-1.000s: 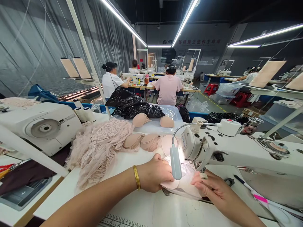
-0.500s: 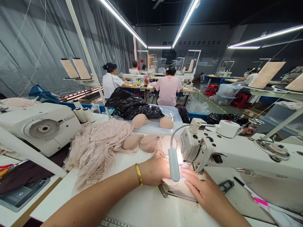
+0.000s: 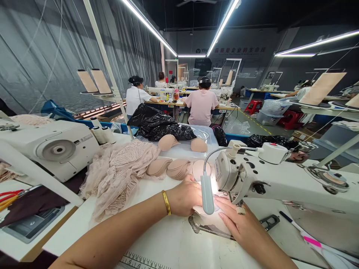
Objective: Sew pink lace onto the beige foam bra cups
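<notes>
A pale pink bra cup point(image 3: 199, 211) lies under the needle end of a white sewing machine point(image 3: 269, 177), brightly lit. My left hand point(image 3: 185, 196), with a gold bangle at the wrist, is closed on the cup's left side. Its fingertips are hidden behind the grey lamp head point(image 3: 207, 194). From the other side my right hand point(image 3: 234, 216) lies with fingers stretched flat on the pale fabric, close to the presser foot. The machine head covers part of that hand, and the stitching point cannot be seen clearly.
Stacked beige cups point(image 3: 179, 169) and a heap of pink lace point(image 3: 120, 168) lie beyond my left arm. Another sewing machine point(image 3: 56, 149) stands at left. White-handled tools point(image 3: 311, 241) lie at right. Two people point(image 3: 203, 102) point(image 3: 136, 95) sit at machines ahead.
The view has turned slightly left, so the surroundings sit a little further right. The cup's lower left edge by my left fingers has shifted slightly. Both hands stay at the machine.
</notes>
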Tool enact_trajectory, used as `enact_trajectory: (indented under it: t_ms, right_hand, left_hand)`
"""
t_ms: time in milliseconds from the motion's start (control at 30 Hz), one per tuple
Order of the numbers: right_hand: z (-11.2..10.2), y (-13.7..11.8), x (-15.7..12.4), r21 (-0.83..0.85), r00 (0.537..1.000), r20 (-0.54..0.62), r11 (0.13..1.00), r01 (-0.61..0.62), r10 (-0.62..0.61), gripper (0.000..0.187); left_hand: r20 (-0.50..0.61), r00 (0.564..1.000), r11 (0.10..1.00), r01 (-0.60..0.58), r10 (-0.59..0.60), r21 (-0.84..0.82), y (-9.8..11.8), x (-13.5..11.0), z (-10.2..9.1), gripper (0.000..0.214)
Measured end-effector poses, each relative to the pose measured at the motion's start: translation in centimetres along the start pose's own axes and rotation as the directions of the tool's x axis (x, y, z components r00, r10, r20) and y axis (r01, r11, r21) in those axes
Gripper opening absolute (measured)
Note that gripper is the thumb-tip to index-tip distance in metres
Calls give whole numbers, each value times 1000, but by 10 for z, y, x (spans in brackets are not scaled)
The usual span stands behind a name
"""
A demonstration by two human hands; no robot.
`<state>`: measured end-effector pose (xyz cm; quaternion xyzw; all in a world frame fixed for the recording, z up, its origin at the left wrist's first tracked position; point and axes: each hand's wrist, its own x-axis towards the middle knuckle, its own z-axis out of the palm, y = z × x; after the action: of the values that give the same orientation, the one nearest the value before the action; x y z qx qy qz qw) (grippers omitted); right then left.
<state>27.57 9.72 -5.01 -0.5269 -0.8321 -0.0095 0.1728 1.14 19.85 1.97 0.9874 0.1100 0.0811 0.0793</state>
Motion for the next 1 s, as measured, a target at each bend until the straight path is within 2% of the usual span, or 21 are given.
enact_trajectory:
  t_ms: [167, 333, 433, 567, 1000]
  right_hand:
    - [-2, -1, 0, 13, 997, -59, 999, 45, -44, 42]
    - [-12, -7, 1, 23, 991, -118, 998, 58, -55, 36]
    - [-15, -7, -1, 15, 994, -108, 1000, 14, -13, 27]
    - [-12, -2, -2, 1, 985, -174, 1000, -20, 20, 24]
    - [-13, -6, -2, 15, 987, -153, 999, -47, 49, 24]
  left_hand:
    - [8, 1000, 1000, 27, -27, 6, 0, 0, 1, 18]
    - [4, 1000, 1000, 16, -16, 12, 0, 1, -1, 21]
    - [0, 1000, 999, 26, -26, 20, 0, 1, -1, 18]
    - [23, 999, 999, 23, -24, 30, 1, 2, -1, 17]
    - [1, 1000, 1000, 7, -7, 24, 5, 0, 0, 21]
